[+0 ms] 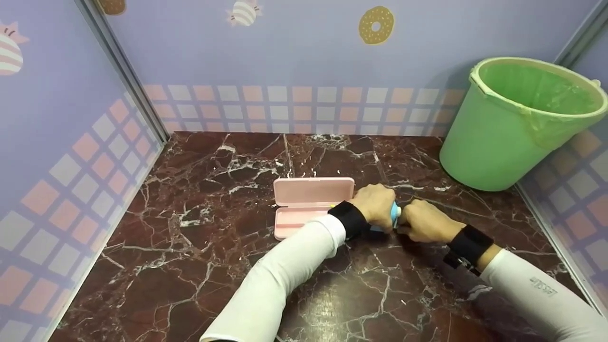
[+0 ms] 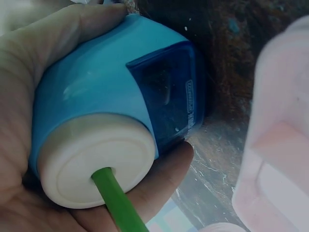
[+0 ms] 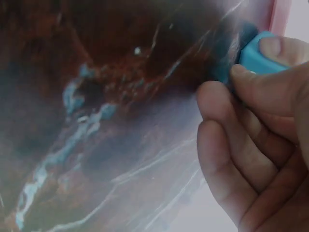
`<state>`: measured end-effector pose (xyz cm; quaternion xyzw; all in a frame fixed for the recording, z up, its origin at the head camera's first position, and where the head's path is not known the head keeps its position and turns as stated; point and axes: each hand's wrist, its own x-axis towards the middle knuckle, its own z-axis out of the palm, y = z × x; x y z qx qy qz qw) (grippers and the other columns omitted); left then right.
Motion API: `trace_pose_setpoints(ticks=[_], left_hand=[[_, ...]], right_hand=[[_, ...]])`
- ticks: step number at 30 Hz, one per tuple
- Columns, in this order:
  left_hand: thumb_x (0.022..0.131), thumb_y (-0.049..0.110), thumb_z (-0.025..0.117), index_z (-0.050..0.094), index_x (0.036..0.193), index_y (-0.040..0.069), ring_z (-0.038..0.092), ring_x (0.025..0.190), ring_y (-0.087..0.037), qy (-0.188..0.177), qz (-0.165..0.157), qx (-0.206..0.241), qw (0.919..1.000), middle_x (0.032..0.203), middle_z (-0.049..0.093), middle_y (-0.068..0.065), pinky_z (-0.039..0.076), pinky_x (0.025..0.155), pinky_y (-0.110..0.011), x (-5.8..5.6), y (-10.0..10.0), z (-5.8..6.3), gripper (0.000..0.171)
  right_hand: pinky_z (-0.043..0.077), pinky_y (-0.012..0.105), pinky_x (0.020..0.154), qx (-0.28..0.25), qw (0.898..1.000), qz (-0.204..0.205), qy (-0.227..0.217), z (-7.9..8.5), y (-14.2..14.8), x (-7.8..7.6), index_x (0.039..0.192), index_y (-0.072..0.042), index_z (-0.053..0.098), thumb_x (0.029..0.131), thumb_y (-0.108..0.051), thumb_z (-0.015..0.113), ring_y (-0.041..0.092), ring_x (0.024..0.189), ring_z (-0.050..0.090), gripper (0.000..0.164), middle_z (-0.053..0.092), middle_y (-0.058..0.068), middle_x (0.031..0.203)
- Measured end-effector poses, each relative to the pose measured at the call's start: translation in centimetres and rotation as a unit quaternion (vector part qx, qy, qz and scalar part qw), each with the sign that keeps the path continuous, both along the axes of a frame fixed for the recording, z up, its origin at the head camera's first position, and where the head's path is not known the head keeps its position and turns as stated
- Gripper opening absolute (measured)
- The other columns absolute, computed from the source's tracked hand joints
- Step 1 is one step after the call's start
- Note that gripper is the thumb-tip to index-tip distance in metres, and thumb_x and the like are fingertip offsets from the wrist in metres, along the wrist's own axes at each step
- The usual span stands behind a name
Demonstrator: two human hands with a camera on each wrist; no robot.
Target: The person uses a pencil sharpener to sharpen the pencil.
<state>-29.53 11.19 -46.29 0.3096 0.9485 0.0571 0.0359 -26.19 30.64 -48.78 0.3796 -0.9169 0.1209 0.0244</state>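
Note:
My left hand (image 1: 375,204) grips a blue pencil sharpener (image 2: 91,92), thumb and fingers wrapped round its sides. A dark blue see-through drawer (image 2: 169,92) forms one side of it. From the hole in its cream round face (image 2: 72,159) sticks a green pencil (image 2: 118,200). At the sharpener's other end my right hand (image 1: 425,221) pinches with curled fingers; the part between thumb and forefinger is mostly hidden. Just left of the hands lies an open pink pencil case (image 1: 313,191), partly covered by the left wrist.
A green bucket (image 1: 494,142) with a liner stands at the back right, against the walls. Small white scraps (image 1: 279,164) dot the dark marbled surface (image 1: 190,266) behind the pencil case. Patterned walls (image 1: 285,52) enclose the back and sides.

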Motion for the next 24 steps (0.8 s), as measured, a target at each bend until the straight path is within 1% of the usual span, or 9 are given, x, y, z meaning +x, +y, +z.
trace_pose_setpoints(ticks=[4,6,8,11,13,19,24], left_hand=[[0.071,0.036,0.099,0.076,0.096,0.019,0.076,0.083,-0.020,0.000,-0.006,0.011,0.9999,0.097,0.078,0.000,0.067,0.074,-0.038,0.1,0.0,0.1,0.039],[0.071,0.035,0.099,0.074,0.092,0.019,0.075,0.082,-0.020,-0.001,-0.008,0.018,0.9998,0.094,0.078,0.000,0.066,0.074,-0.038,0.2,-0.1,0.1,0.037],[0.072,0.034,0.098,0.071,0.088,0.019,0.074,0.080,-0.020,-0.002,-0.010,0.023,0.9997,0.092,0.076,0.001,0.066,0.072,-0.038,0.2,-0.2,0.1,0.035],[0.074,0.033,0.096,0.068,0.084,0.020,0.072,0.079,-0.020,-0.008,-0.011,0.028,0.9995,0.089,0.073,0.001,0.065,0.071,-0.039,0.2,-0.2,0.0,0.033],[0.074,0.033,0.096,0.068,0.085,0.020,0.072,0.080,-0.021,-0.009,-0.012,0.026,0.9996,0.090,0.073,0.001,0.065,0.072,-0.039,0.2,-0.2,0.0,0.033],[0.070,0.034,0.100,0.077,0.094,0.018,0.074,0.083,-0.022,0.001,-0.015,0.016,0.9998,0.096,0.078,-0.001,0.066,0.077,-0.039,0.2,-0.2,0.2,0.037],[0.070,0.035,0.099,0.078,0.096,0.017,0.076,0.083,-0.022,0.007,-0.017,0.017,0.9997,0.097,0.079,-0.001,0.067,0.077,-0.040,0.3,-0.1,0.2,0.038]], right_hand=[[0.043,0.029,0.055,0.003,1.000,0.010,-0.006,0.5,-0.1,0.7,0.066,-0.016,0.069,0.079,-0.006,0.092,0.003,0.058,0.042,0.028,0.052,-0.012,0.060],[0.044,0.029,0.056,0.003,1.000,0.017,0.004,0.8,-0.1,1.0,0.066,-0.018,0.069,0.078,-0.007,0.092,0.003,0.060,0.042,0.028,0.051,-0.014,0.061],[0.043,0.028,0.056,0.001,1.000,0.025,0.012,1.3,0.0,1.4,0.064,-0.020,0.065,0.078,-0.008,0.093,0.002,0.060,0.040,0.033,0.048,-0.015,0.061],[0.037,0.024,0.053,-0.001,0.999,0.029,0.019,2.0,0.0,1.9,0.059,-0.022,0.058,0.078,-0.007,0.092,0.000,0.056,0.036,0.041,0.039,-0.019,0.059],[0.034,0.022,0.051,-0.002,0.999,0.031,0.022,2.6,0.0,2.1,0.057,-0.023,0.055,0.077,-0.006,0.090,-0.002,0.053,0.034,0.045,0.037,-0.020,0.057],[0.032,0.019,0.049,0.003,0.999,0.039,0.038,4.4,0.0,2.2,0.054,-0.026,0.055,0.071,0.001,0.081,-0.005,0.051,0.032,0.041,0.042,-0.019,0.053],[0.028,0.018,0.049,0.001,0.998,0.036,0.046,5.5,0.2,2.0,0.054,-0.026,0.051,0.068,0.005,0.077,-0.004,0.052,0.030,0.043,0.036,-0.021,0.056]])
